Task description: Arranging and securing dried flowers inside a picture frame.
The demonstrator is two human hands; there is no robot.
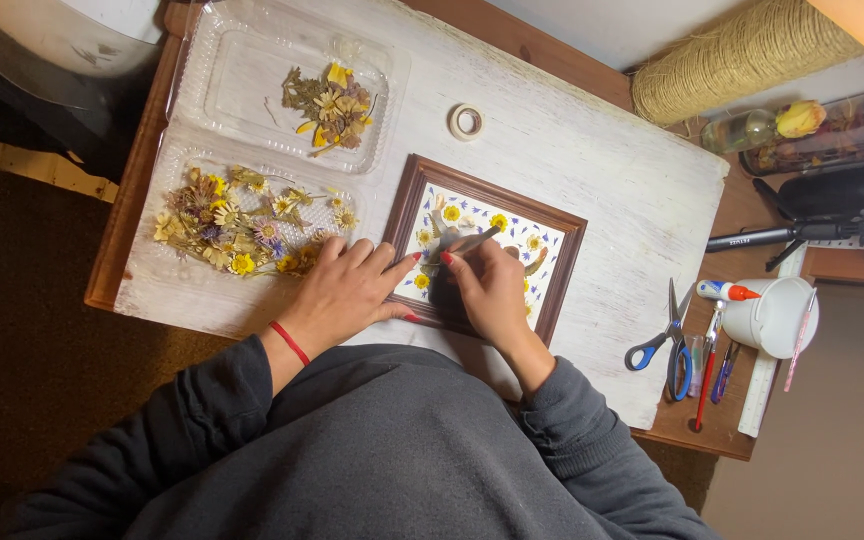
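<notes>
A dark wooden picture frame (564, 222) lies on the white board, holding a white sheet dotted with yellow pressed flowers and small blue petals. My right hand (489, 290) rests over the frame's near side, pinching metal tweezers (468, 243) whose tips point at the flowers. My left hand (344, 292) lies flat at the frame's left edge, fingertips touching its rim, a red band on the wrist.
Two clear plastic trays (242, 75) of dried flowers sit at the left and back. A tape roll (466, 121) lies behind the frame. Blue-handled scissors (670, 343), pens, a glue bottle (727, 291) and a white cup (774, 318) lie at the right.
</notes>
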